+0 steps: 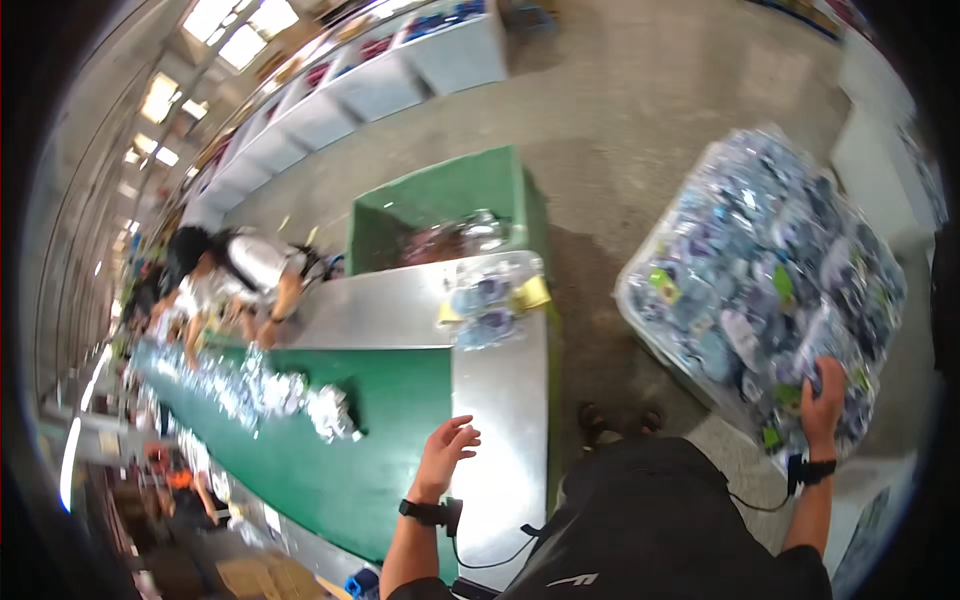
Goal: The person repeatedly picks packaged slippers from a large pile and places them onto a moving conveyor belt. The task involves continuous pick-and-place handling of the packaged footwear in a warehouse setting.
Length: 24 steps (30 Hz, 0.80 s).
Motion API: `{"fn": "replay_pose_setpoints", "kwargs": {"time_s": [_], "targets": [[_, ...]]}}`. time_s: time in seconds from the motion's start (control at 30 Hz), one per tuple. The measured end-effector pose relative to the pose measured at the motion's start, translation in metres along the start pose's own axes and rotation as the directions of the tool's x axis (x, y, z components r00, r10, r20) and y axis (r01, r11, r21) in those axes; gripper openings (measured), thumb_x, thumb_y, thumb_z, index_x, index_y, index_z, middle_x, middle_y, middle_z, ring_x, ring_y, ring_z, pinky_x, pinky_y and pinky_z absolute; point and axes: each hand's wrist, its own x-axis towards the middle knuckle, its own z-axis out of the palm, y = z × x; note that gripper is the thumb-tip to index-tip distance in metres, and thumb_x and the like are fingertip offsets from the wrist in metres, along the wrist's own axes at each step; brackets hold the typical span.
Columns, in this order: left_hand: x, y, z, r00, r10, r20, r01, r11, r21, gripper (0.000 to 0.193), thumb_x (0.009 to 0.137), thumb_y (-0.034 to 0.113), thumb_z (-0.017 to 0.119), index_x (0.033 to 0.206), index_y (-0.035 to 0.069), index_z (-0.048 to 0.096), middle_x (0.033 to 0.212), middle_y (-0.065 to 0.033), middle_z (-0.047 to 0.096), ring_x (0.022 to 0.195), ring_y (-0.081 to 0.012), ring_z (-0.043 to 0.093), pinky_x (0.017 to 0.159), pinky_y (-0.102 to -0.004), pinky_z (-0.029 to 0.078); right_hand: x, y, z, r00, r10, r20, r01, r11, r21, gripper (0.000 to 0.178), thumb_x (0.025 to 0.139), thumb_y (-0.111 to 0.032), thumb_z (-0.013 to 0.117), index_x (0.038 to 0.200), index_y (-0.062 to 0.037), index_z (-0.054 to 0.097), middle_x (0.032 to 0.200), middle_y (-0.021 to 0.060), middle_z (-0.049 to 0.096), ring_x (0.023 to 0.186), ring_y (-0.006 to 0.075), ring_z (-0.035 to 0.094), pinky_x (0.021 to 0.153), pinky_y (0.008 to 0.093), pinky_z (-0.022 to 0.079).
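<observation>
The wearer's dark clothing [650, 520] fills the lower edge, with sandalled feet [592, 418] just beyond it on the floor [620, 100]. A black strap with a cable circles each wrist. Of the two hands, the left hand [447, 455] has its fingers apart and loosely bent, over the seam between the metal desk [500, 420] and the green conveyor belt [400, 400]. The right hand [822, 395] reaches into the near side of a large white bin [625, 300], fingers bent against a clear plastic pack [825, 335]; I cannot tell whether it is gripped or only touched. That pack lies on a heap of similar wrapped packs [740, 240], blue-grey with a few green and yellow patches, rising above the bin's rim.

Past the left hand, shiny packages [330, 412] lie in a line along the belt. On the desk's far corner sit wrapped blue-grey items [487, 310], touching a yellow piece [533, 292]. Just behind that stands a green tub [535, 210] holding reddish-brown and clear-wrapped contents. Left of the tub, a co-worker in a white top [250, 262] leans over the belt, arms toward the packages. Farther off, white containers [455, 60] with blue and red contents stand in a row.
</observation>
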Motion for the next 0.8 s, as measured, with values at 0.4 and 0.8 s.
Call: {"fn": "replay_pose_setpoints", "kwargs": {"time_s": [0.4,0.8], "targets": [[-0.2,-0.128,-0.402,0.43,-0.548,-0.717,0.792,0.611,0.008,0.053,0.096,0.034,0.074,0.131,-0.004,0.064,0.104,-0.0229,0.072,0.094,-0.0308,0.076,0.067,-0.0494,0.066,0.079,-0.128,0.061,0.933,-0.321,0.165,0.279,0.931,0.235,0.04,0.083,0.003,0.067,0.123,-0.0004,0.062,0.125,0.0221,0.062,0.121,0.0443,0.058,0.108,0.0486,0.045],[0.01,-0.2,-0.463,0.48,0.146,-0.865,0.452,0.804,0.386,0.048,0.09,0.033,0.073,0.124,-0.001,0.074,0.117,-0.0279,0.075,0.112,-0.0436,0.071,0.099,-0.0478,0.056,0.059,-0.23,0.109,0.819,-0.476,0.32,0.364,0.862,0.352,0.037,0.079,-0.007,0.071,0.115,-0.0003,0.065,0.113,0.0227,0.066,0.111,0.0457,0.061,0.101,0.0506,0.047]]}}
